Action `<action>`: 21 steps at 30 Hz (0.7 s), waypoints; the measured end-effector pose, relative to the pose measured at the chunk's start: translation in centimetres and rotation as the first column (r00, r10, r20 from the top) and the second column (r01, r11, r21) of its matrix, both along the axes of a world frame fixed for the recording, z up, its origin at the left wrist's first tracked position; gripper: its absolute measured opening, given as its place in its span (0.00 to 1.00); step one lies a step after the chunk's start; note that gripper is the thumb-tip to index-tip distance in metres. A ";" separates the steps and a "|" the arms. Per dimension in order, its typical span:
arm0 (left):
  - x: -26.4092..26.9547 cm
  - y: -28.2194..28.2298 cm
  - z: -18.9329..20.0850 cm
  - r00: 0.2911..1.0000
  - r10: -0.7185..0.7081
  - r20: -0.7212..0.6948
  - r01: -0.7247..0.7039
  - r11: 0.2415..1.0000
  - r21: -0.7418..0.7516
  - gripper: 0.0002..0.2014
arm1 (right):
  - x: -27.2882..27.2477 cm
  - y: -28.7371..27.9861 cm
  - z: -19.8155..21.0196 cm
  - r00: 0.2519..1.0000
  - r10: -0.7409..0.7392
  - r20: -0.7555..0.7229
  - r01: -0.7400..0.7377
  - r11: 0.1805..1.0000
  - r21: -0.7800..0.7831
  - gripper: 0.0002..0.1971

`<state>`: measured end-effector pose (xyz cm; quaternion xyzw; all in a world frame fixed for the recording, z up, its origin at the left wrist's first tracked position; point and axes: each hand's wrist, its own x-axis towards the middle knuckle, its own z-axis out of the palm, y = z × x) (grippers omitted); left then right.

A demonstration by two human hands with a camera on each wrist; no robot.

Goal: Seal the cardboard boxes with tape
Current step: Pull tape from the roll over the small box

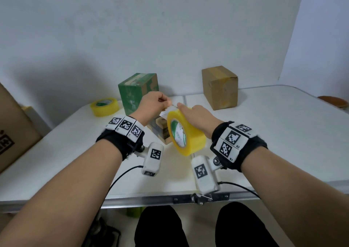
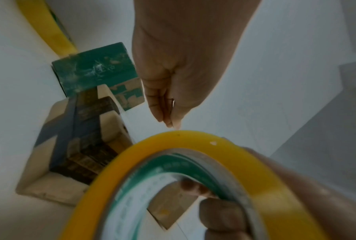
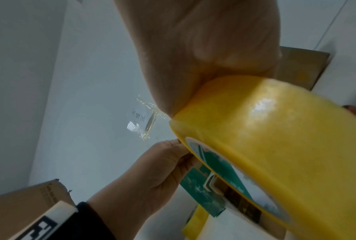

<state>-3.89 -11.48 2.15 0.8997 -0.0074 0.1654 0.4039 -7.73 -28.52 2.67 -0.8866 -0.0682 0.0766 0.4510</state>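
My right hand [image 1: 190, 112] grips a yellow tape roll [image 1: 186, 133] held on edge above the table; in the left wrist view its fingers [image 2: 220, 211] curl inside the core of the tape roll [image 2: 193, 146]. My left hand [image 1: 160, 103] pinches the tape's free end [image 1: 170, 109] at the top of the roll, fingertips [image 2: 168, 116] pressed together. Under the hands sits a small cardboard box [image 1: 159, 131] with its flaps open [image 2: 70, 146]. A green box [image 1: 137, 92] and a brown box [image 1: 220, 87] with tape over its top stand behind.
A second yellow tape roll [image 1: 104, 106] lies flat left of the green box. A large cardboard carton [image 1: 11, 129] stands off the table's left edge. An orange-brown object [image 1: 332, 101] lies at the far right edge. The white table [image 1: 273, 133] ends at a metal front rail.
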 end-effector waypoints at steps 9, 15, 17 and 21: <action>1.6 4.7 -0.5 0.988 0.146 -0.041 -0.142 0.987 0.072 0.03 | 0.4 1.6 -0.2 0.990 0.121 -0.069 -0.122 0.992 -0.011 0.24; 2.3 4.8 -1.3 0.993 0.110 -0.035 -0.106 0.989 0.098 0.05 | 1.3 1.8 -0.9 0.993 0.117 0.000 -0.114 0.970 -0.213 0.24; 2.3 4.7 -1.9 0.993 0.116 -0.034 -0.111 0.987 0.114 0.05 | 1.5 1.7 -1.1 0.993 0.114 0.012 -0.108 0.966 -0.234 0.25; 2.8 4.8 -2.7 0.991 0.134 0.002 -0.134 0.986 0.099 0.05 | 2.1 1.8 -1.1 0.994 0.109 0.018 -0.102 0.967 -0.232 0.26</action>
